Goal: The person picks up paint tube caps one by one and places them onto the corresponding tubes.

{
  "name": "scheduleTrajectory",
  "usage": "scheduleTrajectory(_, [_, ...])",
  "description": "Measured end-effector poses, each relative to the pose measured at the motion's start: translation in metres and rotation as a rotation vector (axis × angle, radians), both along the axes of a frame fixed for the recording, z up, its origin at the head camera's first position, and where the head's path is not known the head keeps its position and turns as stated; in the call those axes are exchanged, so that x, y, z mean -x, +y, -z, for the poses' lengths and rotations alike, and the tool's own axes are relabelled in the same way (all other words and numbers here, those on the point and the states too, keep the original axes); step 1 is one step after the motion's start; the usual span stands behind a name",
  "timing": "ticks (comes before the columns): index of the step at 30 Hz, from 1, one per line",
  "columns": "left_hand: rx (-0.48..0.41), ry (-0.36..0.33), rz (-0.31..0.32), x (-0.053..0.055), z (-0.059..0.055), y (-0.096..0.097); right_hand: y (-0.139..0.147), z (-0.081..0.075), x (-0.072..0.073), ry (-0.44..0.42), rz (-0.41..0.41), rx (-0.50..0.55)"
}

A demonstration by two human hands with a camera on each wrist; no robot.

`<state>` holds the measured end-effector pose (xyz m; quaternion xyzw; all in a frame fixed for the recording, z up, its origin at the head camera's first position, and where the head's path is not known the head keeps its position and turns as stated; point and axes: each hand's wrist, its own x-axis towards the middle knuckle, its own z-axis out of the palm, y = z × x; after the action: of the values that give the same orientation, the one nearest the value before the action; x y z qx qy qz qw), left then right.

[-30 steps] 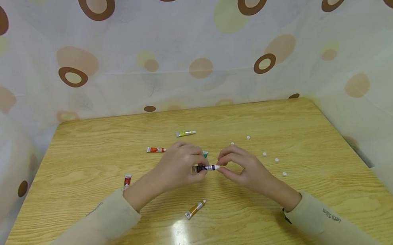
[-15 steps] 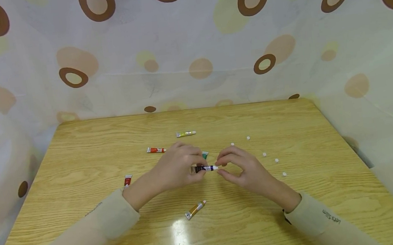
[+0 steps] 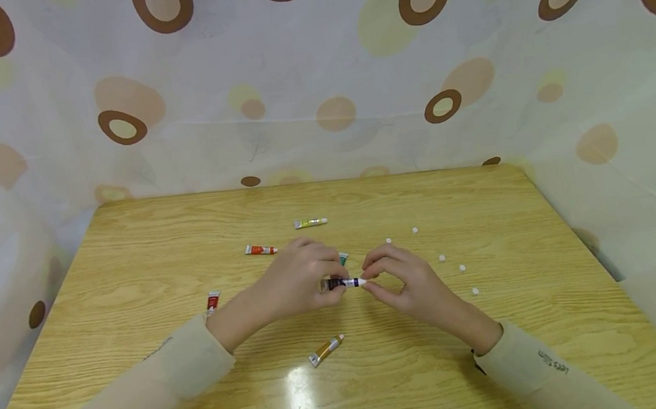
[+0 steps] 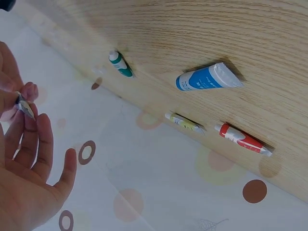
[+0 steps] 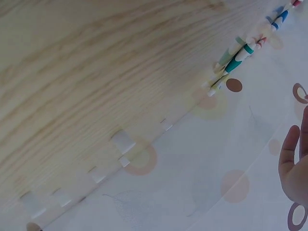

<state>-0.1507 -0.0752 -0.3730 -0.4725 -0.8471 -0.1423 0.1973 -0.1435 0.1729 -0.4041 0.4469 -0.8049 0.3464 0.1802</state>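
Note:
In the head view my left hand [image 3: 296,278] holds a small dark purple paint tube [image 3: 348,282] level above the table, its white-capped end pointing right. The thumb and fingertips of my right hand [image 3: 408,283] pinch the white cap [image 3: 363,281] of that tube. From the left wrist view, the flat crimped end of the held tube [image 4: 26,109] shows between the left thumb and fingers, and the other fingers spread loosely. A green tube [image 3: 342,258] lies just behind the hands, partly hidden. The right wrist view catches only part of the right hand [image 5: 296,168] at its edge.
Around the hands lie yellow [image 3: 310,223], orange-red [image 3: 261,250], dark red [image 3: 213,302] and ochre [image 3: 326,350] tubes. A blue tube [image 4: 204,78] appears in the left wrist view. Several small white caps [image 3: 442,258] are scattered at right. A patterned curtain [image 3: 298,147] borders the wooden table [image 3: 442,379].
Half a second ago the right fingertips stood slightly apart at the cap; now they are together on it. The purple tube has turned slightly and otherwise stays in place.

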Motion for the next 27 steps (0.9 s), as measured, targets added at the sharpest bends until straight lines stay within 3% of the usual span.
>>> scheduleTrajectory(7, [0.004,0.093,-0.001,-0.0012,-0.0002,0.0027,-0.0013,-0.0019,-0.0028,-0.003,0.059,-0.037])
scheduleTrajectory(13, [-0.001,0.134,-0.006,-0.0005,0.0021,0.0044,-0.0041,-0.0001,-0.0036,-0.058,0.097,-0.038])
scheduleTrajectory(19, [0.063,0.179,-0.037,0.0012,0.0036,0.0059,-0.0065,0.002,-0.0037,-0.18,0.13,-0.019])
scheduleTrajectory(27, [0.154,0.365,-0.062,0.0064,0.0019,0.0101,-0.0072,-0.0014,-0.0009,-0.394,0.222,0.01])
